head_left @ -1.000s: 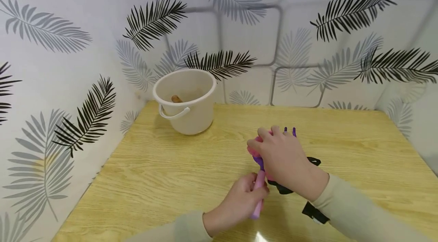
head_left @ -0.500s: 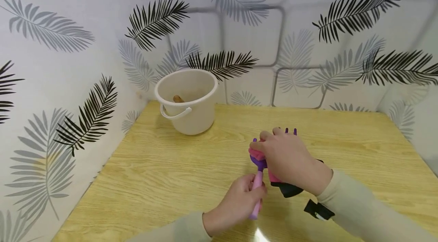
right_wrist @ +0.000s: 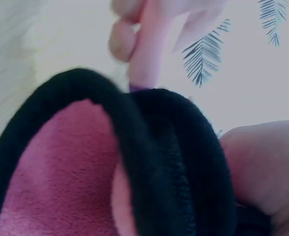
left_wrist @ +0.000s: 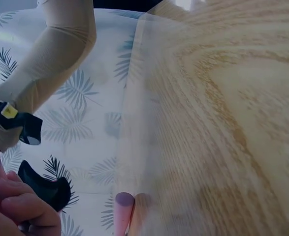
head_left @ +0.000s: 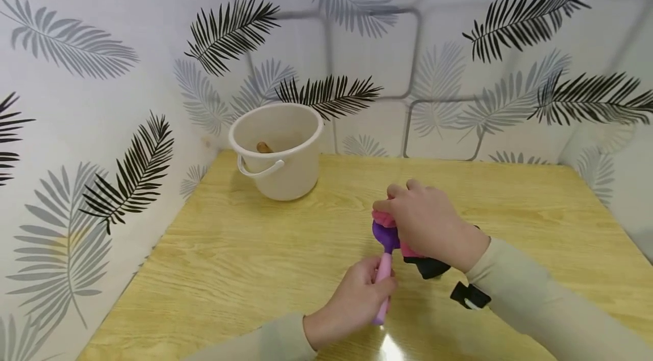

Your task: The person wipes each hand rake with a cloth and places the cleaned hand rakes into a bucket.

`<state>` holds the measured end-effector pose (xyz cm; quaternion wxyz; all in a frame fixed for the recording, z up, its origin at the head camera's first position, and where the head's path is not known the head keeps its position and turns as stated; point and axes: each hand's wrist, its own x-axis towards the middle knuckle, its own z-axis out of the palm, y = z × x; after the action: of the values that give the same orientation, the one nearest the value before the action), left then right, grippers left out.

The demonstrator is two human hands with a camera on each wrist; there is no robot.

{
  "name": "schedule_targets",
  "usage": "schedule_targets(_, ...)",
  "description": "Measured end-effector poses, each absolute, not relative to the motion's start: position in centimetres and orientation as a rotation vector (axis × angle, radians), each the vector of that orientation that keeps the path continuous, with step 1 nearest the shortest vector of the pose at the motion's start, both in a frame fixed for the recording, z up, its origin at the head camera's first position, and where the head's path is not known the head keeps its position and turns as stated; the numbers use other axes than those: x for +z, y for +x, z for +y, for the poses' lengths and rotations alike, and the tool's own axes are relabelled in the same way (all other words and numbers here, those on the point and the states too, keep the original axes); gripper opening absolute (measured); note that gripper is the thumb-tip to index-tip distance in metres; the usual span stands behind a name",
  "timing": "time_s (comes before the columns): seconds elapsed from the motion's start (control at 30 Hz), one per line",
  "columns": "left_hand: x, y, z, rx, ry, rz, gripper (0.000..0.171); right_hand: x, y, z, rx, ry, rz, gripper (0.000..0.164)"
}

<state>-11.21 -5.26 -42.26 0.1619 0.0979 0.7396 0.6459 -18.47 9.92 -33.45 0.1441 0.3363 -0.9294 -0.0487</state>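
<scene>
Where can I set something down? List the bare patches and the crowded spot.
Bare: the wooden tabletop between bucket and left grip; the back strip right of the bucket; the patch right of the right grip, beyond the sleeve. Crowded: around both grips, pink-handled tool and pink-and-black cloth.

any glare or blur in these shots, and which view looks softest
Head view: a white glare patch at the bottom edge of the wood-grain tabletop, leaf-patterned wallpaper fairly crisp; left wrist view: dim and bluish at left, a bright reflection at the top edge; right wrist view: softest, the black-edged pink cloth blurred up close, background washed out.
</scene>
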Motion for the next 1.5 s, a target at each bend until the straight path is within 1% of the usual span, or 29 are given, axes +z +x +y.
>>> schedule_targets(0.13,-42.4,-11.7,-5.5,1.857,0.238,2.143,0.013,-33.2,-17.8,9.5,-0.162,1.135,-2.694,0.043)
schedule_targets(0.2,-42.6,-11.8,-5.5,1.866,0.237,2.156,0.011,-33.0,-17.2,9.2,-0.191,1.205,-2.683,0.042)
schedule_targets(0.37,-42.9,-11.8,-5.2,1.850,0.245,2.154,0.012,-32.9,-16.3,8.5,-0.341,1.220,-2.656,0.024)
schedule_targets(0.5,-42.6,-12.0,-5.3,1.854,0.236,2.174,0.014,-33.3,-17.0,7.5,-0.417,1.198,-2.565,0.017)
schedule_targets(0.67,-42.4,-11.8,-5.3,1.861,0.279,2.147,0.010,-34.1,-18.4,6.5,-0.465,1.127,-2.437,0.020)
schedule_targets(0.77,-42.2,-11.6,-5.1,1.855,0.307,2.123,0.008,-34.2,-18.6,6.4,-0.481,1.124,-2.449,0.021)
schedule_targets(0.93,-41.9,-11.8,-5.1,1.869,0.286,2.108,0.006,-33.1,-17.3,7.2,-0.375,1.228,-2.604,0.022)
schedule_targets(1.07,-41.5,-12.4,-5.2,1.901,0.282,2.117,0.009,-31.9,-16.8,8.0,-0.332,1.259,-2.657,0.027)
schedule_targets(1.17,-41.3,-12.4,-5.0,1.905,0.286,2.125,0.014,-31.4,-17.5,8.5,-0.309,1.193,-2.671,0.031)
schedule_targets(1.3,-41.3,-12.1,-4.9,1.940,0.256,2.126,0.020,-31.5,-19.3,9.0,-0.279,1.044,-2.666,0.031)
schedule_targets(1.4,-41.3,-11.7,-4.9,1.970,0.231,2.116,0.020,-32.0,-20.3,9.4,-0.275,0.971,-2.680,0.031)
schedule_targets(1.5,-41.3,-11.5,-5.0,1.969,0.228,2.104,0.018,-32.4,-20.3,9.6,-0.285,0.976,-2.683,0.031)
